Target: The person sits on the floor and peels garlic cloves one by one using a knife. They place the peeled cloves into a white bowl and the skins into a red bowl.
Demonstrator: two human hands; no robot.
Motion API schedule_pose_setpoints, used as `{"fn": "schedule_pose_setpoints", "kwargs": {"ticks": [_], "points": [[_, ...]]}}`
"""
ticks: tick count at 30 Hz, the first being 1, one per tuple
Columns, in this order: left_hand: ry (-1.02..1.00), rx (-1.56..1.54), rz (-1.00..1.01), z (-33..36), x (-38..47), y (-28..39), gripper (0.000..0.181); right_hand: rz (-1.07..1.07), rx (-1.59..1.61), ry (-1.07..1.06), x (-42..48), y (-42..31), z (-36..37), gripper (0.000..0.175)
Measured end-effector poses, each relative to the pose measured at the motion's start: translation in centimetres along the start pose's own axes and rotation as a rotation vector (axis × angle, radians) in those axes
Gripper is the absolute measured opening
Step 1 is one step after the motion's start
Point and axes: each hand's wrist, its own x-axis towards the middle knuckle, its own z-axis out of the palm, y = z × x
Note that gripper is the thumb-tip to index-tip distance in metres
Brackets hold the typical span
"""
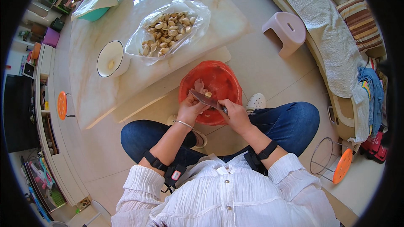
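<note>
Over a red plastic-lined bin [232,78] on the floor, my right hand [235,113] grips the handle of a knife [205,98], its blade pointing left. My left hand [189,105] is at the blade's far end, fingers bent; what it holds is mostly hidden, though a pale garlic clove [208,94] shows just beyond the blade. Whitish skins lie inside the bin. On the marble-look table, a clear plastic bag [197,9] lies open with many unpeeled garlic cloves [169,31]. Left of it stands a white enamel bowl [104,53] with a pale piece inside.
The table edge [157,80] runs beyond the bin, above a lower ledge. A pink plastic stool [288,30] stands to the right, before a sofa [331,37]. A cloth-covered teal basin [94,14] is at the far left. Orange round stools [342,166] stand at both sides.
</note>
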Motion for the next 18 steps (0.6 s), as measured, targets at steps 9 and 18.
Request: {"fn": "schedule_pose_setpoints", "kwargs": {"ticks": [9,18], "points": [[-0.102,0.039,-0.016,-1.0,0.0,-0.4,0.024,0.044,0.071,-0.04,-0.7,0.9,0.6,0.019],[-0.204,0.009,-0.111,-0.2,-1.1,0.8,0.027,0.335,0.077,-0.015,-1.0,1.8,0.8,0.022]]}}
